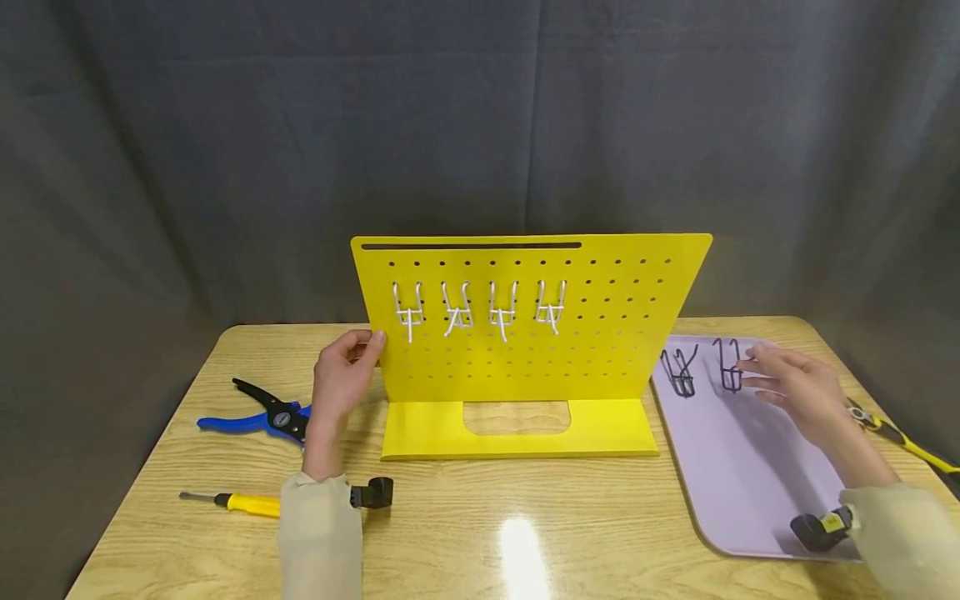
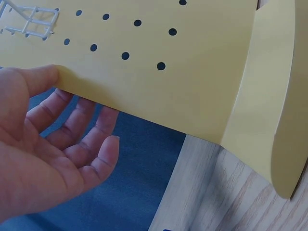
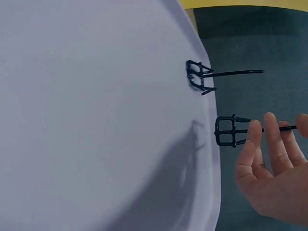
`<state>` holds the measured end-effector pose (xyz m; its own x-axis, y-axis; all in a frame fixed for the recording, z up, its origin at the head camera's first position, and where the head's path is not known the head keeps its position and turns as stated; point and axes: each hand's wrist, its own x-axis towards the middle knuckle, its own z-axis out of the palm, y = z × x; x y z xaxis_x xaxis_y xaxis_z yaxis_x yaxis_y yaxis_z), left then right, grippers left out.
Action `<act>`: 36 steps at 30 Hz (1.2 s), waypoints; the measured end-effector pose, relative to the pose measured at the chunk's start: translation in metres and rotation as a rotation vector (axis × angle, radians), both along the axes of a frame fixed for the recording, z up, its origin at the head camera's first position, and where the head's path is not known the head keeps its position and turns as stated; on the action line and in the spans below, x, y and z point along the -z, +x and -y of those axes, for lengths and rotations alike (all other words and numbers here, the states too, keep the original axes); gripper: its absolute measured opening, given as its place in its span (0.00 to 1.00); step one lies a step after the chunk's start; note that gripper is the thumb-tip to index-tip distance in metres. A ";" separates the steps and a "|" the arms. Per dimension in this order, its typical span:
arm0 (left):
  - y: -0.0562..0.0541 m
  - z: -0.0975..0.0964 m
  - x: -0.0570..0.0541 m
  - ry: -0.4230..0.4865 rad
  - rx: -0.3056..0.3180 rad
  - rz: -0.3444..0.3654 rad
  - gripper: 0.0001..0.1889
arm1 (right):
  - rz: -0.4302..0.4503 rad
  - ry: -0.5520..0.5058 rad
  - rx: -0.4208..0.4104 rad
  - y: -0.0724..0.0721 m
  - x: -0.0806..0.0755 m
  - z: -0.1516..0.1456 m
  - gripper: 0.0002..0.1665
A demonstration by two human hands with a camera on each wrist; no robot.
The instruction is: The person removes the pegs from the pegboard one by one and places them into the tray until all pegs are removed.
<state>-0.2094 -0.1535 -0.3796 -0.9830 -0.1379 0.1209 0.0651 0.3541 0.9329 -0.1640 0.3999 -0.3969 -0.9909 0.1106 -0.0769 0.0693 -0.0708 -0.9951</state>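
Note:
A yellow pegboard (image 1: pixel 510 367) on a folded base stands at the middle of the table, with several white wire hooks (image 1: pixel 502 318) in a row across it. My left hand (image 1: pixel 341 379) grips its left edge, the thumb on the front face and the fingers (image 2: pixel 79 115) behind. Over the far end of the lilac tray (image 1: pixel 738 492), my right hand (image 1: pixel 802 392) holds a black wire hook (image 3: pixel 225 131) by its long prong. The hook's frame points away from the fingers. Another black hook (image 1: pixel 681 379) lies at the tray's far left corner.
Blue-handled pliers (image 1: pixel 281 419) and a yellow screwdriver (image 1: pixel 251 504) lie on the table at the left, partly behind my left arm. Yellow-and-black pliers (image 1: pixel 892 432) lie right of the tray. A dark curtain (image 1: pixel 480 117) hangs behind the table.

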 end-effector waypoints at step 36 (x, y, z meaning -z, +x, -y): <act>-0.001 0.000 -0.002 0.006 -0.002 -0.005 0.18 | 0.088 0.134 0.030 -0.021 0.014 0.008 0.02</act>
<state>-0.2102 -0.1532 -0.3773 -0.9821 -0.1407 0.1252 0.0691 0.3489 0.9346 -0.1849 0.3916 -0.4106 -0.9770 0.1549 -0.1463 0.1569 0.0589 -0.9859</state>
